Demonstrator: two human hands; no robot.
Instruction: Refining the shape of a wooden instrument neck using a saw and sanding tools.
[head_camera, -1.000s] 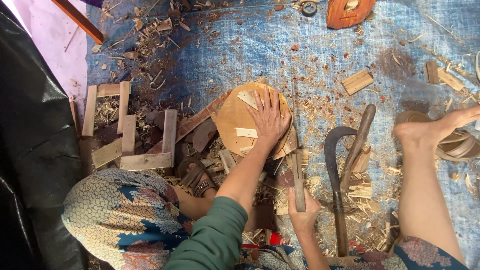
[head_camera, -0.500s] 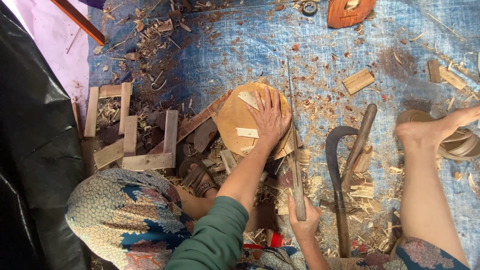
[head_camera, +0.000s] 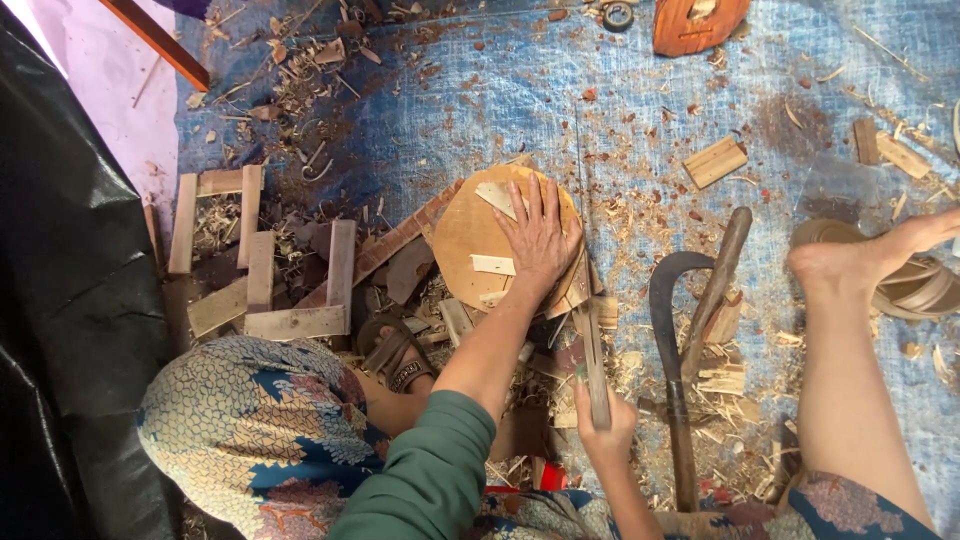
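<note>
The left hand (head_camera: 540, 240) lies flat, palm down, on a round wooden disc (head_camera: 470, 235) that rests on the blue tarp (head_camera: 640, 110); its fingers are spread apart and pressed on the wood, pointing away from the body, not curled around anything. Most of the disc's bare face lies to the left of those fingers, with a pale wood strip (head_camera: 493, 265) just beside the thumb side and another near the fingertips at the far rim. The right hand (head_camera: 607, 432) sits nearer the body, below and slightly right of the left one, its fingers closed around the handle of a narrow blade tool (head_camera: 592, 355). The tool's long axis runs nearly straight away from the body, from the fist up toward the disc's right-hand rim, so its far end comes just beside the heel and little-finger side of the left hand. Whether the tip actually touches the wood there I cannot tell; the left wrist and loose wood chips (head_camera: 700, 370) crowd that spot. To the right of the closed fingers, apart from them, a curved sickle (head_camera: 668, 320) lies with a wooden stick (head_camera: 715, 290) across it, and a bare foot (head_camera: 850, 265) rests further right.
</note>
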